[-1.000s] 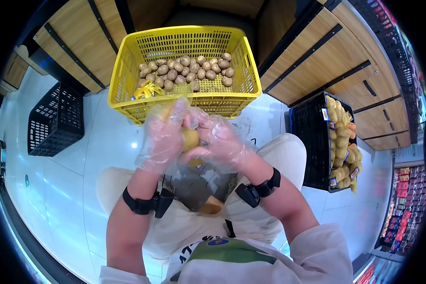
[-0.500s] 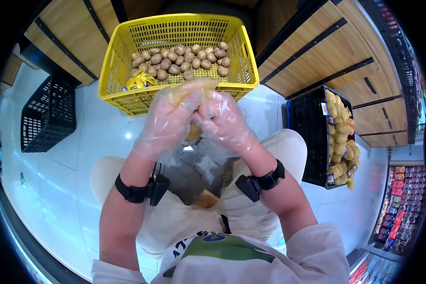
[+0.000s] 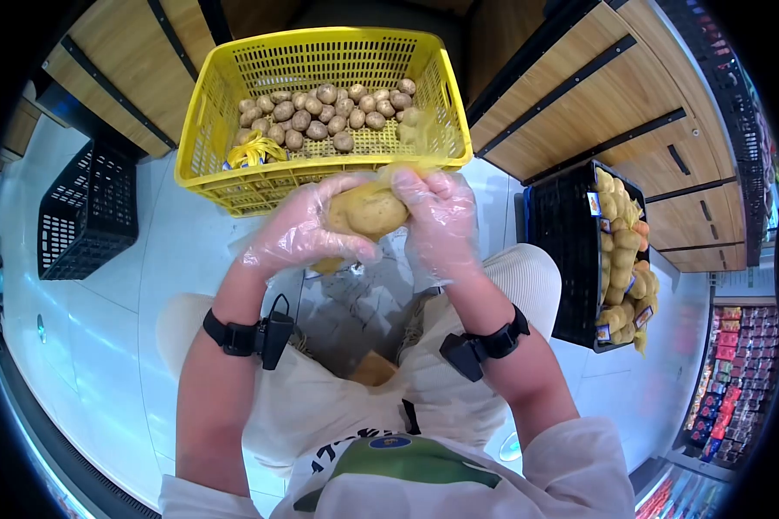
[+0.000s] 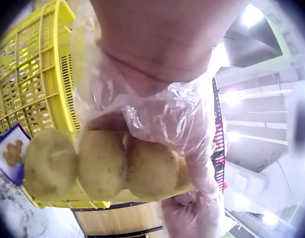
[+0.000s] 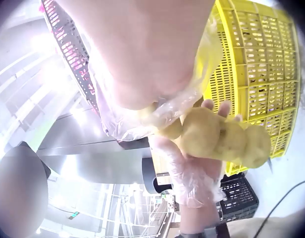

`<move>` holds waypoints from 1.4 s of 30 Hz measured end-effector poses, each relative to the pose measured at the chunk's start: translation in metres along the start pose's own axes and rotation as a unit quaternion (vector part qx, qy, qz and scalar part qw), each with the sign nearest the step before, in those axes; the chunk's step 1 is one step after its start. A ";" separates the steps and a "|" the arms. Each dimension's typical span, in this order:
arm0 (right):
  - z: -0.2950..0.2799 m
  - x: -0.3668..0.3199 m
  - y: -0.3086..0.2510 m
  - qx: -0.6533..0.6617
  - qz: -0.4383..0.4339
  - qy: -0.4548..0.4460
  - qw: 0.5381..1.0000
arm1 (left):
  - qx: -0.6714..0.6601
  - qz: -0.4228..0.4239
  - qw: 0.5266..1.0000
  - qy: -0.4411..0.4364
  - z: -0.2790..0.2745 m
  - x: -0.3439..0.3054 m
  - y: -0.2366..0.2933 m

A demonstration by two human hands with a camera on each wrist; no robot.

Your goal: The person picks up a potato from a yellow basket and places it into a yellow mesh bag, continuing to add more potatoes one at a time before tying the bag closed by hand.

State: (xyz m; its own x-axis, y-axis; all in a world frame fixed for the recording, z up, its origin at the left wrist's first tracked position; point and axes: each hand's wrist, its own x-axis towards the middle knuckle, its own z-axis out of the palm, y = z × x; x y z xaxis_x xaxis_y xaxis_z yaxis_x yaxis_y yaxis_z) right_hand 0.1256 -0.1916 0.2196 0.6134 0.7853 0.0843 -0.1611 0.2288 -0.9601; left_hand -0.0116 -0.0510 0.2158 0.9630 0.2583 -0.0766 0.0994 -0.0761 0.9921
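Note:
Both hands wear clear plastic gloves and meet over the person's lap, just in front of the yellow crate (image 3: 260, 192). My left hand (image 3: 299, 227) curls round a yellow mesh bag of potatoes (image 3: 368, 214), its thumb along the near side. In the left wrist view several potatoes (image 4: 100, 163) sit in a row inside the netting, with a picture label (image 4: 12, 153) at one end. My right hand (image 3: 443, 223) pinches the gathered netting at the bag's other end. Loose netting (image 3: 420, 138) spreads beyond that hand and overlaps the crate.
Loose potatoes (image 3: 316, 117) and a bundle of yellow mesh bags (image 3: 255, 151) lie in the yellow crate. At the right stands a black crate (image 3: 563, 259) with bagged potatoes (image 3: 619, 259); another black crate (image 3: 86, 216) is at the left. Wooden cabinets (image 3: 571, 78) flank the area.
The hands were close together over the netting and have spread apart. The left hand now holds the potatoes, which came into view and tilted; the right hand moved right with the bag's end.

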 end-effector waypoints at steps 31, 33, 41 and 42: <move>-0.026 0.007 -0.045 -0.276 0.081 -0.124 0.950 | -0.125 0.014 0.989 0.080 0.033 -0.010 -0.012; -0.023 0.006 -0.053 -0.155 0.187 -0.163 0.956 | -0.144 0.009 0.988 0.060 0.034 -0.010 -0.017; -0.016 -0.001 -0.044 -0.036 0.236 -0.073 0.968 | -0.189 0.021 0.980 0.061 0.036 -0.011 -0.006; -0.017 -0.001 -0.043 -0.020 0.236 -0.077 0.968 | -0.189 0.021 0.980 0.061 0.036 -0.011 -0.006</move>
State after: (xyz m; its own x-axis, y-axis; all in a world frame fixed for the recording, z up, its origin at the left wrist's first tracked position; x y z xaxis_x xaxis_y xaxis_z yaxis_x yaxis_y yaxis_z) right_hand 0.1447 -0.2123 0.2567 0.3561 0.8736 -0.3318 -0.3633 -0.1977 -0.9104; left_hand -0.0139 -0.0876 0.2067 0.9248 0.3777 -0.0455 -0.0618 0.2672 0.9617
